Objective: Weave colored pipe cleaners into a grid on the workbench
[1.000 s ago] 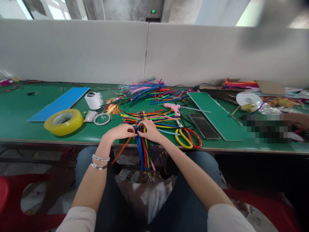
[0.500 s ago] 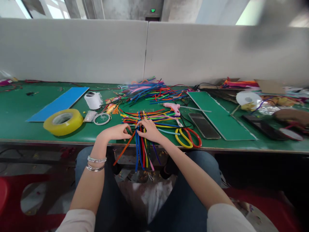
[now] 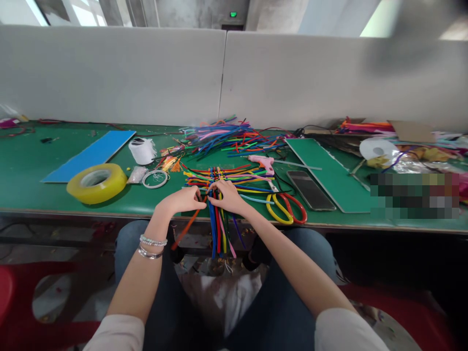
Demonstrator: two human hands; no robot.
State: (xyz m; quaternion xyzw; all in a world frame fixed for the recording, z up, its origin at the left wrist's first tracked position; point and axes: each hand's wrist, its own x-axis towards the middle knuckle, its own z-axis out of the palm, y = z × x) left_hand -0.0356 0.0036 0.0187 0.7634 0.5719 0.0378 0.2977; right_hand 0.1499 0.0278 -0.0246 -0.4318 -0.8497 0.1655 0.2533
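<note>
A woven mat of coloured pipe cleaners (image 3: 223, 181) lies at the near edge of the green table (image 3: 36, 190), and its loose ends (image 3: 218, 229) hang over the edge toward my lap. My left hand (image 3: 185, 199) pinches an orange strand (image 3: 186, 228) at the mat's near left corner. Beside it my right hand (image 3: 227, 196) has its fingers closed on the upright strands. Both hands touch the weave, fingertips almost meeting.
A heap of spare pipe cleaners (image 3: 230, 136) lies behind the mat. Yellow-and-red scissors (image 3: 285, 207), a pink glue gun (image 3: 261, 162) and a phone (image 3: 310, 190) sit to the right. A yellow tape roll (image 3: 97, 183), white spool (image 3: 142, 151) and blue sheet (image 3: 89, 155) lie left.
My left hand has slid back toward the right hand after spreading a little leftward; the orange strand has swung with it. The mat has stayed in place.
</note>
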